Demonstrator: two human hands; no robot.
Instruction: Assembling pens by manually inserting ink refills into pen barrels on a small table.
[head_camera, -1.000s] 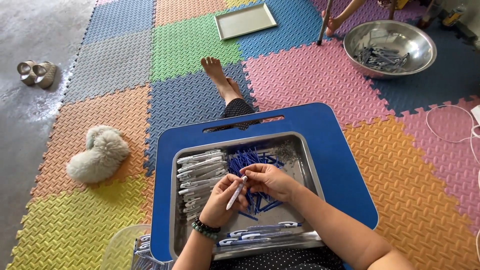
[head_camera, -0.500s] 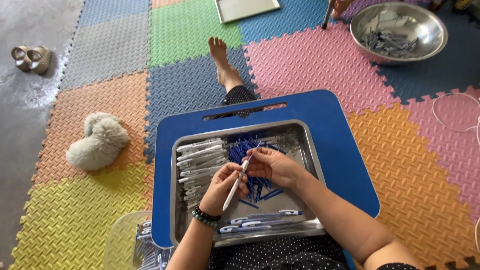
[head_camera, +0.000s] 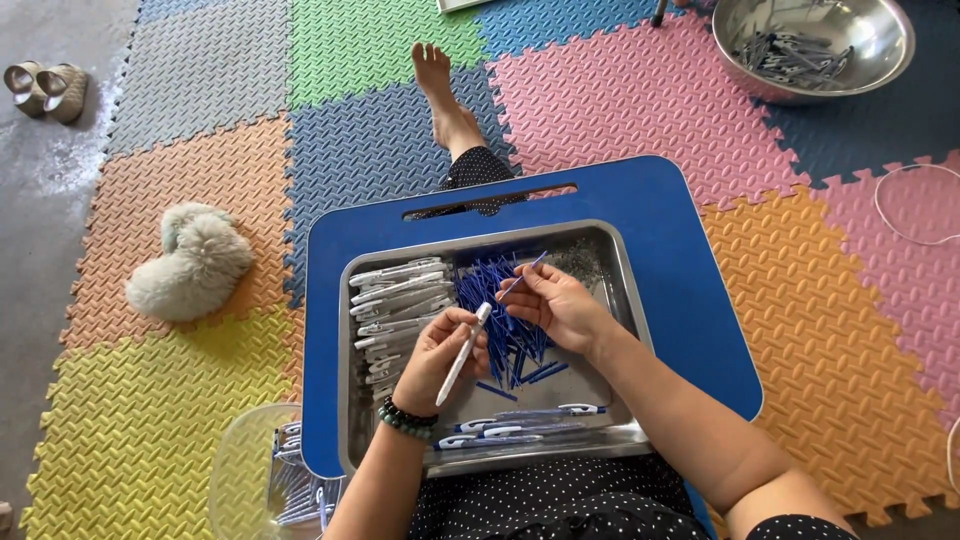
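Over a steel tray (head_camera: 620, 290), left hand (head_camera: 435, 355) grips a white pen barrel (head_camera: 465, 352), right hand (head_camera: 555, 305) pinches a blue refill (head_camera: 523, 277).

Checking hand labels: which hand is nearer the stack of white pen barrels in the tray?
Left. The left hand, holding a white pen barrel, sits right beside the stack of white pen barrels. The right hand is farther off, over the blue refills.

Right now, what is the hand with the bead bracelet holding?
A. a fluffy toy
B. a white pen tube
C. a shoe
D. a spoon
B: the left hand, the one with the bead bracelet, grips a white pen tube over the metal tray, while the right hand pinches a thin blue refill.
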